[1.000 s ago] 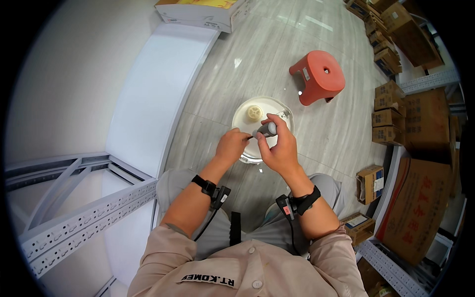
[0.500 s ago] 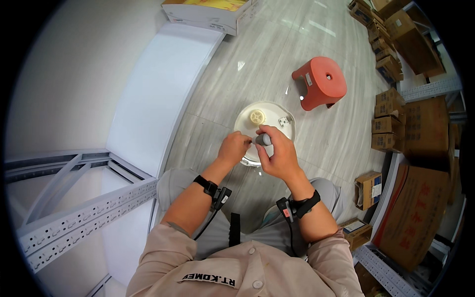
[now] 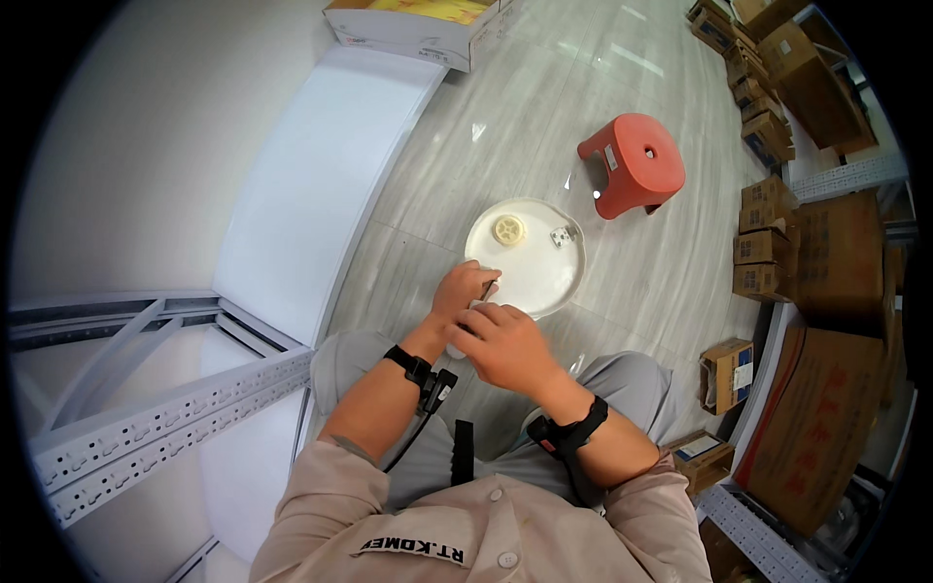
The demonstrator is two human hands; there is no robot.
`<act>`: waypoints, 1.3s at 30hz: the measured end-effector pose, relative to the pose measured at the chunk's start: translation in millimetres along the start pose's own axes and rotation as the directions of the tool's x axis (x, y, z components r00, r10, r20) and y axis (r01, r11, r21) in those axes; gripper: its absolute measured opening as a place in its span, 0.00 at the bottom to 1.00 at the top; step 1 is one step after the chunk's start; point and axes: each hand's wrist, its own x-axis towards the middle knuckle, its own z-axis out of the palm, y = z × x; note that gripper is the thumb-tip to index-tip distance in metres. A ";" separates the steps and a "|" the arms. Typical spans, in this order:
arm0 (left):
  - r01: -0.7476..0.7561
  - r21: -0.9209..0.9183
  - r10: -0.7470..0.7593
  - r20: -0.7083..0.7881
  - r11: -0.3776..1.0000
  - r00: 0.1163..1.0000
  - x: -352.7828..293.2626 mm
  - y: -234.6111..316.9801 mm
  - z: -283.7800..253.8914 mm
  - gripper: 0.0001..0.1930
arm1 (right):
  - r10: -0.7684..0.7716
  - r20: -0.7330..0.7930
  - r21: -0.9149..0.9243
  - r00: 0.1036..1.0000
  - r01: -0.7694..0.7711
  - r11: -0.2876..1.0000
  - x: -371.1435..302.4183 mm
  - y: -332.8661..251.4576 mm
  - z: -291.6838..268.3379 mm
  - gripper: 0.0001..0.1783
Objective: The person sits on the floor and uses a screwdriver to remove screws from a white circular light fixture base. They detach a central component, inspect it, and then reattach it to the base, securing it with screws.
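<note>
A round white tray [image 3: 539, 282] lies on the floor ahead of my hands. On it sit a round cream-coloured plastic piece [image 3: 508, 230] with a spoked face and a small white fitting [image 3: 562, 238] with dark spots. My left hand [image 3: 461, 293] is closed in a pinch at the tray's near left edge, on a small dark piece [image 3: 490, 289] too small to name. Nearer to me, my right hand [image 3: 507, 350] is curled just beside the left one. A pale rounded end of a cylinder [image 3: 455, 353] shows under its fingers; the rest is hidden.
Beyond the tray to the right stands a red plastic stool [image 3: 641, 160]. A white shelf board [image 3: 311, 146] runs along the left, with a perforated metal rack [image 3: 175, 428] nearer. Cardboard boxes [image 3: 812, 418] line the right side. A white carton [image 3: 418, 34] sits far left.
My right hand has moved from over the tray toward me and left, with its grey cylinder turned mostly out of sight. My left hand stays nearly in place, still pinching.
</note>
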 end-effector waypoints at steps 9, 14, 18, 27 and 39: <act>0.057 -0.064 -0.056 0.026 0.996 0.998 -2.5 2.2 -4.4 0.12 | 0.135 -0.147 -0.051 0.980 -0.143 0.988 5.7 -15.8 4.9 0.20; -0.001 -0.105 -0.003 -0.035 0.994 0.999 -5.3 -0.7 0.7 0.12 | 0.109 -0.174 -0.085 0.979 -0.125 0.989 3.0 -15.4 9.6 0.18; 0.000 -0.082 -0.002 -0.021 0.997 1.000 -5.2 -0.4 0.1 0.12 | 0.103 -0.203 -0.079 0.974 -0.121 0.989 3.3 -17.3 12.5 0.18; -0.157 -0.068 0.145 -0.155 0.985 0.977 -5.7 1.3 -0.6 0.17 | 0.126 -0.241 -0.063 0.962 -0.145 0.987 8.0 -17.2 11.3 0.18; -0.059 -0.042 0.058 -0.042 0.997 0.997 -3.2 -5.5 4.1 0.12 | 0.194 -0.298 -0.075 0.935 -0.225 0.971 8.4 -15.5 8.4 0.18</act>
